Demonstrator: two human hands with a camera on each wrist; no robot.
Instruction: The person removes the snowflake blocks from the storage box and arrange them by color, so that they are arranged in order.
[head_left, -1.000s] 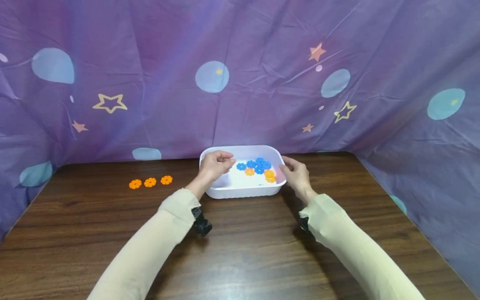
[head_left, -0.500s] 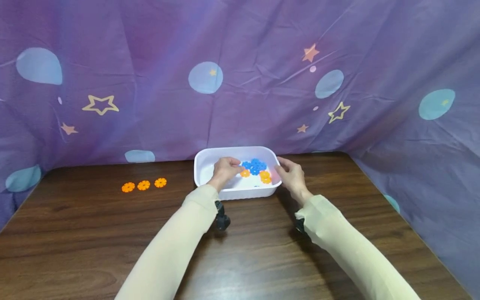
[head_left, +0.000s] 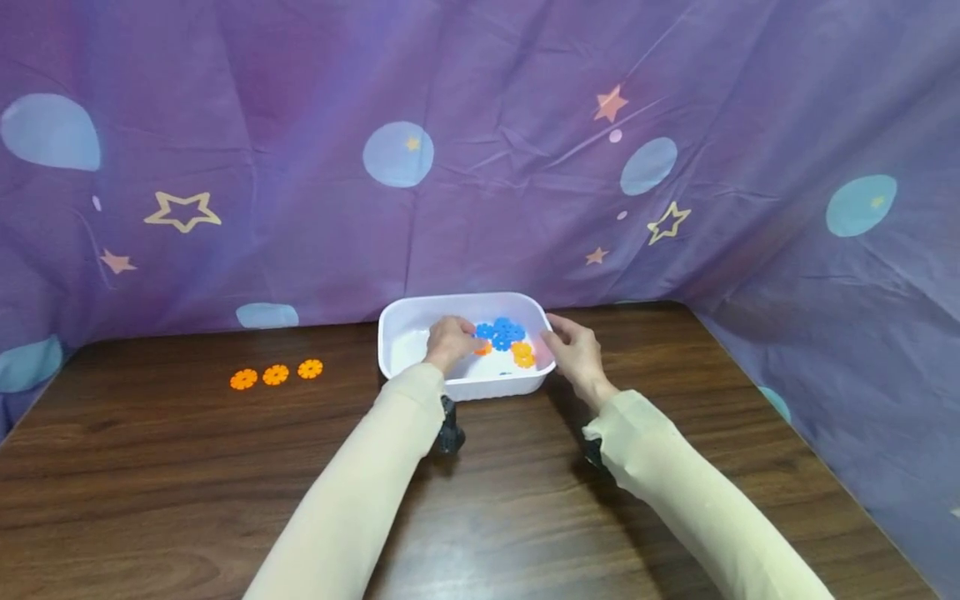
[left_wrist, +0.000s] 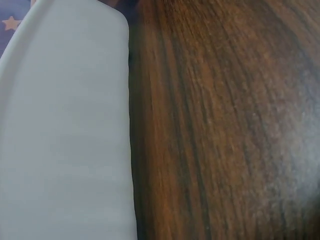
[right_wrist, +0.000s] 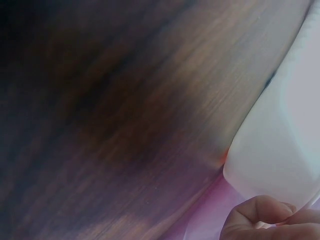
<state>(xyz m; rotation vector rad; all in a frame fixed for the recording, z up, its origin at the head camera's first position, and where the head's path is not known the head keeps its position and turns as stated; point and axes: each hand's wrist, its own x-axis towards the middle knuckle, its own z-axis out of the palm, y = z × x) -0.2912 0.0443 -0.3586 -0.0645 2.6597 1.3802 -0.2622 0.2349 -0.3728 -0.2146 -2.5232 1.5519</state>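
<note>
Orange piece (head_left: pixel 482 349): bright and flat, partly covered by fingers; lies inside the white tray (head_left: pixel 491 388), left of the middle of a scatter of like pieces.
Left hand (head_left: pixel 450 342): reaches over the tray's near wall, thumb and forefinger close together at the orange piece; whether pinching or only touching, cannot tell.
White tray: oblong, shallow, round-cornered, glossy; stands upright on the dark wooden table (head_left: pixel 187 475), near its far edge.
Right hand (head_left: pixel 579 354): grips the tray's right rim, thumb to the inside, fingers to the outside.
Blue pieces (head_left: pixel 501 324): heaped and overlapping just behind the orange piece.
Orange pair (head_left: pixel 523 354): overlapping, near the tray's right wall.
Three orange pieces (head_left: pixel 275 375): notched like flowers, set apart in a row on the table, well to the left of the tray.
Head view: alone shows the tray's inside, all the pieces and both cream sleeves (head_left: pixel 352 483).
Left wrist view: filled by the tray's smooth outer wall and, alongside, wood grain in close detail.
Right wrist view: shows, from below the rim, a bent thumb against the tray's outer corner.
Backdrop (head_left: pixel 315 233): purple cloth, wrinkled, printed with stars and pale blue ovals.
</note>
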